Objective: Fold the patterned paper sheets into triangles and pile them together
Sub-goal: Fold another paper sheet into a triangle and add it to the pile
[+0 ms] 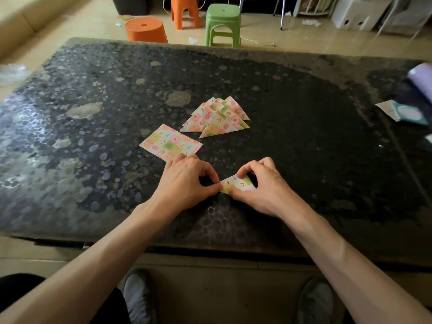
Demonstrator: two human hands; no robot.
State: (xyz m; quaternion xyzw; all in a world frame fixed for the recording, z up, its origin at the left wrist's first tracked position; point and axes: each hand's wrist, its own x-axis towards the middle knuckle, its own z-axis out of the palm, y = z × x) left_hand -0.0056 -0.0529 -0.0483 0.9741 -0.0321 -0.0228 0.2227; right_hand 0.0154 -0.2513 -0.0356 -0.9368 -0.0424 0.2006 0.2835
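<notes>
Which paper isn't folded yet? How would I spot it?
Start at the dark speckled table; near its middle lies a pile of patterned triangles. Left of the pile and nearer the person, just beyond the left hand, lies the sheet. It alone is flat and four-sided; the piece in the hands is a triangle too.

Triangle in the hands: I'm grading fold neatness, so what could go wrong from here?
The left hand and right hand pinch the triangle at its edges; the layers might slip into a skewed crease.
The left hand overlaps the near corner of the sheet and could drag it.
The pile is loosely fanned; adding another may scatter it.
</notes>
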